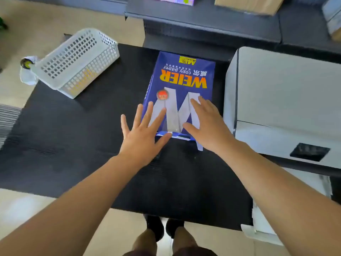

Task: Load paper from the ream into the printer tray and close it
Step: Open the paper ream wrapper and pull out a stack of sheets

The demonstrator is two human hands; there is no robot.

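You are at the very start of the job — nothing has gone into the printer (pixel 287 100) yet. The ream (pixel 181 85) lies flat on the black worktop (pixel 73 130), roughly in the middle, with the printer just to its right and a white mesh basket (pixel 77 61) well apart on the far left. Its blue wrapper looks torn open at the near end, where a loose flap hangs off the edge, though whether any sheets are out already cannot be told from here.

Your left hand (pixel 142 133) is spread flat with its fingers (pixel 147 113) splayed, lying over the ream's near-left corner; it grips nothing. Your right hand (pixel 206 122) is likewise open, palm down on the near-right part of the wrapper, with nothing held. Both look set to steady or open the pack rather than lift it.

What is left is nearly everything, by my reading — get a stack of sheets out of the wrapper, open the printer tray, lay the paper in squarely, and push the tray shut. The tray itself is not clearly shown; pale parts stick out below the printer at the near right, but you cannot tell whether that is the tray standing open.
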